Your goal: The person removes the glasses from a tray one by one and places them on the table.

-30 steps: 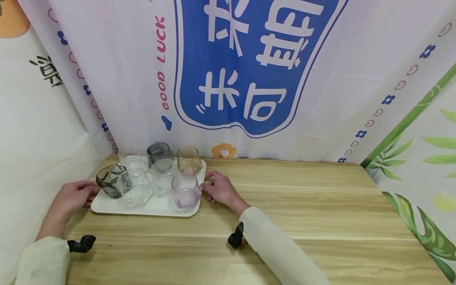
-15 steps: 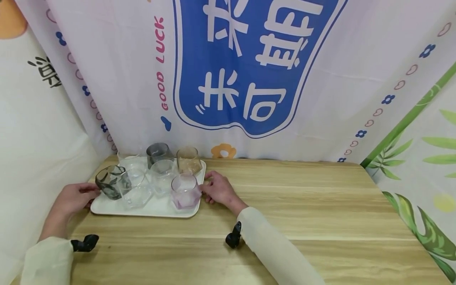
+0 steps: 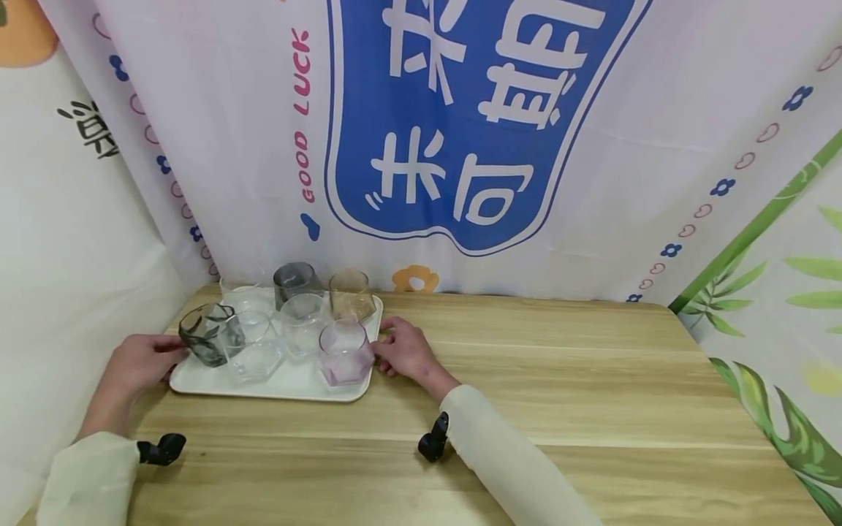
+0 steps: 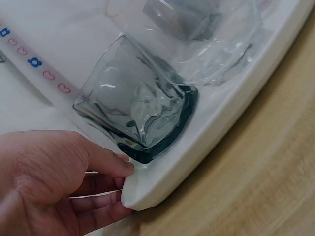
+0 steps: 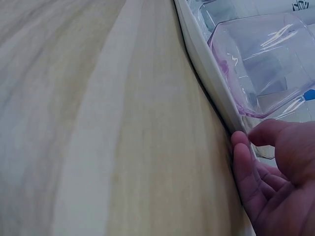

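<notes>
A white tray carries several drinking glasses. My left hand grips the tray's left edge; in the left wrist view the thumb lies over the rim and the other fingers are at its side. Beside that hand is a smoky, wavy-sided glass. On the right edge, my right hand pinches the rim, its thumb on top, next to a pale purple glass. An amber glass, a grey glass and clear glasses stand among them, partly overlapping.
The tray lies at the far left of a wooden table. A printed curtain hangs right behind the table's back edge, and a white cloth wall rises on the left.
The left forearm has shifted slightly to the right, and its fingers sit closer on the tray's edge. The tray and glasses look unmoved; the whole view has shifted a little.
</notes>
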Demonstrator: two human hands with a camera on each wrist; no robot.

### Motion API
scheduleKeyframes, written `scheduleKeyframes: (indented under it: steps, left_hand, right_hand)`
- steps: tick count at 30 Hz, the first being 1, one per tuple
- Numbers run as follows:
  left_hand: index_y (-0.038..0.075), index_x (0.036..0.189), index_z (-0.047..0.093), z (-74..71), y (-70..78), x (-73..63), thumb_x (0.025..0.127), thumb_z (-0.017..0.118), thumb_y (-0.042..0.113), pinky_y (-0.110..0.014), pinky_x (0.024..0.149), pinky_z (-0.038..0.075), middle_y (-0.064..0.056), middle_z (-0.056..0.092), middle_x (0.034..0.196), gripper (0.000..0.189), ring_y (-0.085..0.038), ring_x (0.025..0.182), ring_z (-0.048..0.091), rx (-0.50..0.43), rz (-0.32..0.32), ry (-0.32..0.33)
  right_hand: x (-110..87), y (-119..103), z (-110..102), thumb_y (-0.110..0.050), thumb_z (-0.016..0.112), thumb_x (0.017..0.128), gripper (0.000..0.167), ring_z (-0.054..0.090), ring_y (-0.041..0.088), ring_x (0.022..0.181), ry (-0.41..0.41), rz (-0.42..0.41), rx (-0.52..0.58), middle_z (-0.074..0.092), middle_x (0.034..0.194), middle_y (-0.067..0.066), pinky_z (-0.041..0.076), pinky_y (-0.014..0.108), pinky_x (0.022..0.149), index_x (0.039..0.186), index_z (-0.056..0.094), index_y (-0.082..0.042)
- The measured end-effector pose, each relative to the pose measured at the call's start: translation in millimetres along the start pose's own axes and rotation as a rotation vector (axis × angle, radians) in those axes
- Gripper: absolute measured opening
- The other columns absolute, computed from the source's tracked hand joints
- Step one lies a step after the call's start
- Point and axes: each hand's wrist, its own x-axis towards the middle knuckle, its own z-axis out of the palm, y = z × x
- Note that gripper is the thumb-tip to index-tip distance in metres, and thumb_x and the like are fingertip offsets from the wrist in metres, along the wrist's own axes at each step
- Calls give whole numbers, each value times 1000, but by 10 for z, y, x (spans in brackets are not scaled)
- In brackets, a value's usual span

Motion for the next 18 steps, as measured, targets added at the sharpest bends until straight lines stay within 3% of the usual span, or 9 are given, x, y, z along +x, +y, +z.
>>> scheduleKeyframes:
  steps: [3,9,18]
  left_hand:
    - [-16,125,62,12,25,-11,100,62,15,-52,74,52,-41,60,119,40,-45,92,63,-14,-7,-5]
    - [-19,127,59,81,146,-23,101,62,13,-33,60,55,-34,67,109,41,-19,71,65,-81,4,-51]
    - [-18,129,59,330,456,-8,101,62,11,-32,62,59,-34,67,115,40,-19,75,69,-171,51,-104]
  right_hand:
    - [5,2,-10,-6,72,95,36,65,16,54,3,7,12,68,75,5,56,29,48,126,56,2]
    - [-37,34,-163,-4,71,95,37,67,18,57,-5,12,14,68,76,7,58,30,51,127,55,5]
    - [-157,186,-533,-4,71,95,39,66,18,59,24,35,-51,67,79,9,59,31,53,130,57,4]
